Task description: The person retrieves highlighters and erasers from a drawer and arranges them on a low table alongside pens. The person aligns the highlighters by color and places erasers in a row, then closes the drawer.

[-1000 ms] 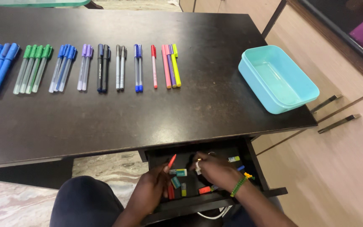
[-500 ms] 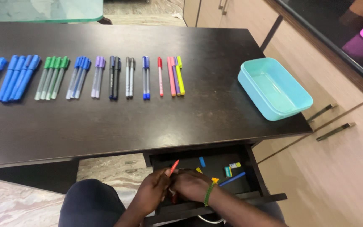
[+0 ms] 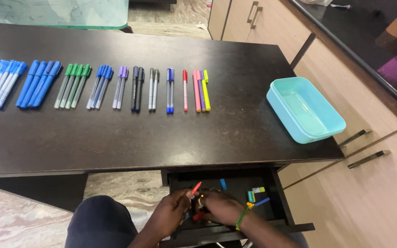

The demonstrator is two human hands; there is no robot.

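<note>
My left hand [image 3: 171, 213] pinches a slim red pen [image 3: 195, 188]; my right hand [image 3: 219, 206] curls shut over small plastic bits inside the dark drawer [image 3: 276, 193].

Both hands crowd the front of the open drawer [image 3: 276, 193], leaving only its back right corner open. The table [image 3: 116, 138] front edge overhangs it; above, pens [image 3: 116, 87] line the rear left and a teal box [image 3: 305, 110] fills the right edge.

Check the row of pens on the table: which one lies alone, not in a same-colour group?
The red-capped pen, lying singly between the blue-capped pair and the pink, purple and yellow trio.
</note>
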